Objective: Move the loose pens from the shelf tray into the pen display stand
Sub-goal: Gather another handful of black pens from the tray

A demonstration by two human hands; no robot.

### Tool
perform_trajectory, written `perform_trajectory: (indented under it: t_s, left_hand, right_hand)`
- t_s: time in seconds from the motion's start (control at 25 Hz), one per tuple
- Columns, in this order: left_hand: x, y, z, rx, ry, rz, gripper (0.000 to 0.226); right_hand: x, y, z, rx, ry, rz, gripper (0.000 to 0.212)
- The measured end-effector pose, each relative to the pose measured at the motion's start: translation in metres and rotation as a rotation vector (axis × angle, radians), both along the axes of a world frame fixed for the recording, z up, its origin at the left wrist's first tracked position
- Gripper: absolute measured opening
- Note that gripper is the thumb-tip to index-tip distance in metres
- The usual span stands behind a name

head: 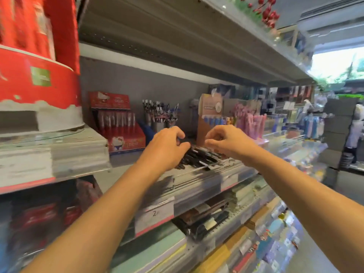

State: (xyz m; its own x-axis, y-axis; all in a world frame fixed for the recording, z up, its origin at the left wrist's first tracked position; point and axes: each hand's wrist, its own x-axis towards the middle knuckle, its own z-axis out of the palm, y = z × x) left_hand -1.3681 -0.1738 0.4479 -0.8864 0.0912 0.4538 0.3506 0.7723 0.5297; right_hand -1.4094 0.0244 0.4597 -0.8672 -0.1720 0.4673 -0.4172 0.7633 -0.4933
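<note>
The loose pens (199,157), dark-bodied, lie heaped in a shallow clear tray (221,166) at the front edge of the shelf (197,182), close to frame centre. Judged from the size of the heap, most of the work remains: a good number of pens sit in the tray. At 12 o'clock from the heap, toward the back of the shelf, stands a cup-type pen stand (160,117) bristling with upright pens; this appears to be the display stand, though how many of its pens came from the tray cannot be told. The left hand (167,142) is at 9 o'clock of the heap, fingers curled down, tips on or among the pens; whether it has closed on any is not visible. The right hand (226,139) is at 1 o'clock of the heap, fingers bent with thumb and forefinger drawn close, as if pinching something small; blur prevents confirming what, if anything, it holds. At 10 o'clock of the tray sits a red pen box (120,123); at 1 o'clock, behind the right hand, a brown card display (208,115), with pink items (250,123) at 2 o'clock. Stacked paper (53,152) lies far out at 9 o'clock.
</note>
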Motion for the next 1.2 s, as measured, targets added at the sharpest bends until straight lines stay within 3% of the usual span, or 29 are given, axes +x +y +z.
perform_trajectory:
  t_s: [0.16,0.32,0.52,0.64,0.92,1.2]
  left_hand:
    - [-0.043,-0.008,-0.001,-0.014,-0.242,0.261,0.040]
    - [-0.081,-0.001,-0.002,0.062,-0.477,0.474,0.033]
    - [-0.119,0.009,-0.003,0.001,-0.729,0.645,0.066]
    - [-0.141,0.006,-0.010,0.029,-0.828,0.686,0.075]
    - [-0.159,-0.001,-0.014,0.125,-0.804,0.685,0.041]
    - [-0.153,-0.002,-0.017,0.139,-0.758,0.628,0.025]
  right_hand:
    - [-0.088,-0.026,-0.004,0.116,-0.119,0.169,0.014]
    - [-0.139,-0.059,0.000,0.294,-0.270,0.272,0.028]
    - [-0.157,-0.077,0.001,0.629,-0.284,0.248,0.049]
    - [-0.169,-0.076,-0.010,0.635,-0.283,0.255,0.050]
    - [-0.177,-0.070,-0.019,0.616,-0.256,0.270,0.048]
    - [-0.169,-0.064,-0.017,0.582,-0.334,0.298,0.043]
